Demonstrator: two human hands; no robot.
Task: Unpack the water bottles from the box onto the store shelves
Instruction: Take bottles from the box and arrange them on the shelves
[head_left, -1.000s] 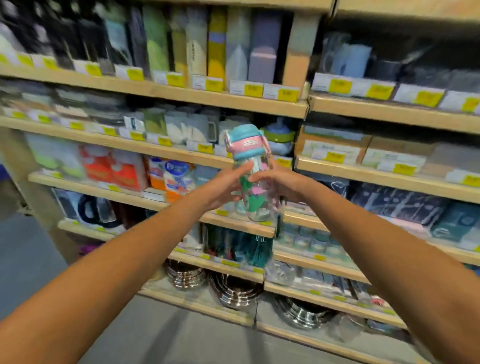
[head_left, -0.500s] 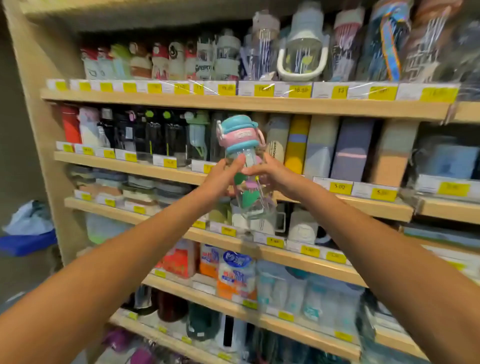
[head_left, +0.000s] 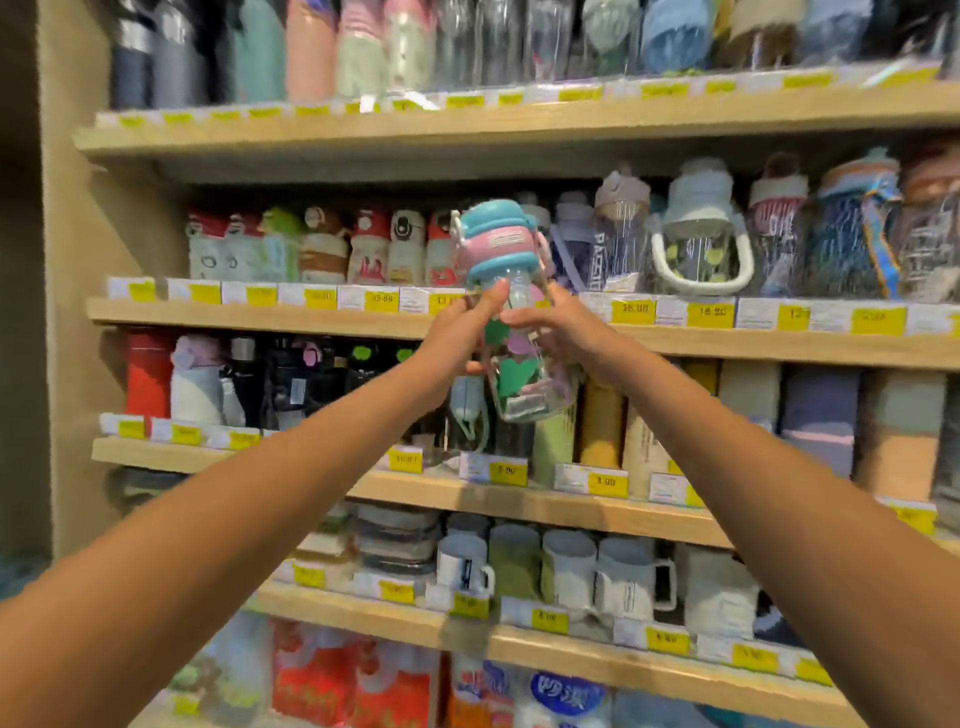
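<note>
Lifted higher, clear plastic bottle (head_left: 522, 379), domed blue-pink lid (head_left: 497, 240), left hand (head_left: 457, 338) and right hand (head_left: 563, 332) grip clasping it

Your water bottle (head_left: 524, 379) has a clear, glossy plastic body with smooth flat shapes on it, and its lid (head_left: 496, 241) is opaque, smooth plastic. You face shelves (head_left: 260, 321) of pale matt wood, edged with paper price labels (head_left: 711, 313), carrying bottles in shiny clear wrap (head_left: 701, 244)

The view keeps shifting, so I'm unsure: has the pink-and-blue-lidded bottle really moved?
Yes, upward. The bottle had its lid in front of the dark flasks; now the lid is in front of the cartoon bottles, one shelf higher.
</note>
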